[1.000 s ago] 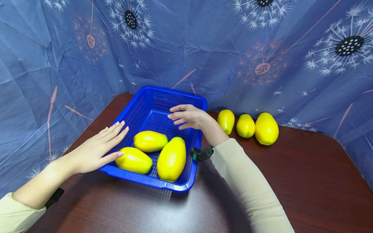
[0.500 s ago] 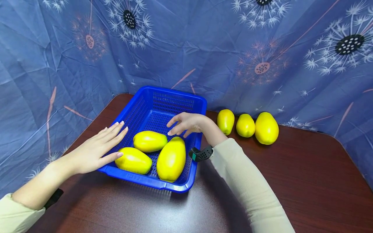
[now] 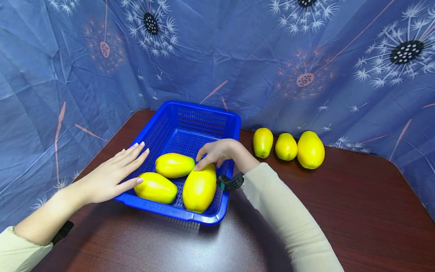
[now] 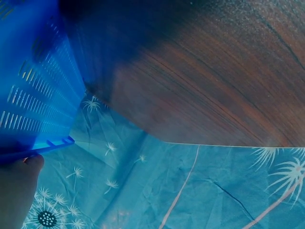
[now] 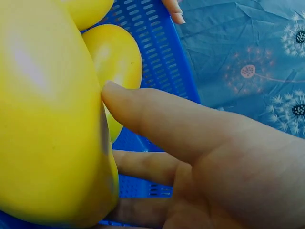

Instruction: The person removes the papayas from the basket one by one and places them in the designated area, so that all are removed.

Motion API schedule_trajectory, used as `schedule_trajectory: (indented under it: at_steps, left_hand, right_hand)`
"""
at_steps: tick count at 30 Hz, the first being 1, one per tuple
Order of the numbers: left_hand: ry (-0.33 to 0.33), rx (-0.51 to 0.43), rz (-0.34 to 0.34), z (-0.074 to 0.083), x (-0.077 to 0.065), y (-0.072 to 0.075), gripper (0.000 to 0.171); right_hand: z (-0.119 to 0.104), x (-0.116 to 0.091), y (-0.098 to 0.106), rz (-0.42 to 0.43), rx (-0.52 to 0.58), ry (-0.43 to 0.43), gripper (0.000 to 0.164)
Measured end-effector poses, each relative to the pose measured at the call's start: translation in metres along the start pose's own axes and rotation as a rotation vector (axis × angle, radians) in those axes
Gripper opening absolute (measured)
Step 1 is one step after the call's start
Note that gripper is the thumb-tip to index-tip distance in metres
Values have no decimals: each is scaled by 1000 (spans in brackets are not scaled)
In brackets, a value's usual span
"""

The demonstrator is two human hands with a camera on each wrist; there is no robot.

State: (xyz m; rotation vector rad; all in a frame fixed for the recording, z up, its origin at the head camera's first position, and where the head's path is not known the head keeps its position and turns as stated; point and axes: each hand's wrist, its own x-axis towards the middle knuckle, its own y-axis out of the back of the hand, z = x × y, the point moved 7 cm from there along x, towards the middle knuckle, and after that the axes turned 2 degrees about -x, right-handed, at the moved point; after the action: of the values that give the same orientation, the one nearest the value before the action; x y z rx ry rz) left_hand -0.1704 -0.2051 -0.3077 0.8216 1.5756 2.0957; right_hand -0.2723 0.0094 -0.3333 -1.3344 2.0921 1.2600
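In the head view, three yellow papayas lie in a blue plastic basket. My right hand (image 3: 217, 152) bends over the far end of the largest papaya (image 3: 199, 190), at the basket's right. Its thumb touches the skin in the right wrist view, and other fingers curl round the end, partly hidden behind the fruit. My left hand (image 3: 110, 175) lies with straight fingers along the left rim of the basket (image 3: 159, 208). One papaya (image 3: 158, 187) lies near that thumb, and another papaya (image 3: 175, 165) is just behind it.
Outside the basket, to the right, a papaya (image 3: 263, 142), a rounder one (image 3: 286, 146) and a bigger one (image 3: 310, 150) stand in a row on the brown table (image 3: 343, 211). A blue dandelion-print cloth (image 3: 231, 49) hangs behind the table and at its left.
My right hand has come down and toward me from above the basket's far part, and its fingers have curled onto the largest papaya. My left hand has stayed on the rim.
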Motion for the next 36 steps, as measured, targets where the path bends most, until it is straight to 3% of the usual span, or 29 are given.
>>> schedule_trajectory:
  at_steps: [6, 14, 21, 26, 31, 36]
  left_hand:
    - [3, -2, 1, 0, 0, 0, 67]
    - [-4, 3, 8, 0, 0, -1, 67]
    - [0, -2, 4, 0, 0, 0, 67]
    - [11, -9, -9, -1, -1, -1, 67]
    - [20, -16, -12, -1, -1, -2, 68]
    - [18, -12, -8, -1, -1, -1, 68]
  right_hand:
    - [-3, -1, -3, -13, -39, -12, 51]
    - [-8, -1, 6, 68, 12, 47, 57]
    - [-18, -3, 10, 82, 171, 221, 49]
    - [-27, -3, 4, 3, 301, 345, 47]
    - [-34, 0, -12, -107, 258, 319, 50]
    - [-34, 1, -20, -143, 185, 222, 62]
